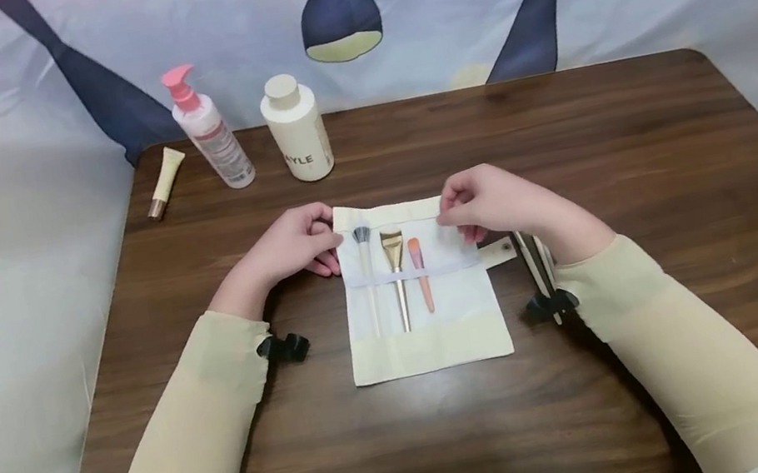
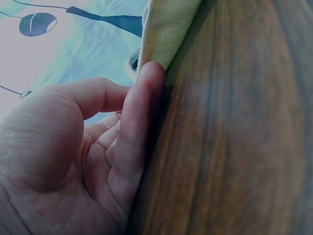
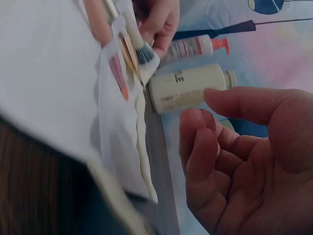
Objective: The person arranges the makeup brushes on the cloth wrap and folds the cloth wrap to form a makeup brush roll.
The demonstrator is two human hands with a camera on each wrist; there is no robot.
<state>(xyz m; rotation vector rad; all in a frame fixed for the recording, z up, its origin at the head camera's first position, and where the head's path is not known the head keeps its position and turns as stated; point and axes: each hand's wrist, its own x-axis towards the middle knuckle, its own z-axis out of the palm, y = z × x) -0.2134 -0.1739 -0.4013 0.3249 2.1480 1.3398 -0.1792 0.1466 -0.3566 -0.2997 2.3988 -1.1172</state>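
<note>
- A pale cloth (image 1: 432, 351) lay open on the brown surface (image 1: 677, 158), nearer its left edge than its right.
- The left hand (image 1: 300, 242) pinched the pale cloth's far left corner between thumb and finger.
- The right hand (image 1: 495, 203) was by the far right corner, fingers loosely bent, a little gap to the thumb, holding nothing.
- A gray-tipped brush (image 1: 365, 260), a gold brush (image 1: 392, 247) and a pink brush (image 1: 421, 271) lay on the pale cloth, under a band (image 1: 453, 266).
- A white bottle (image 1: 302, 144) and a pump bottle (image 1: 215, 143) stood near the brown surface's far edge; a tube (image 1: 167, 179) lay by its far left corner.
</note>
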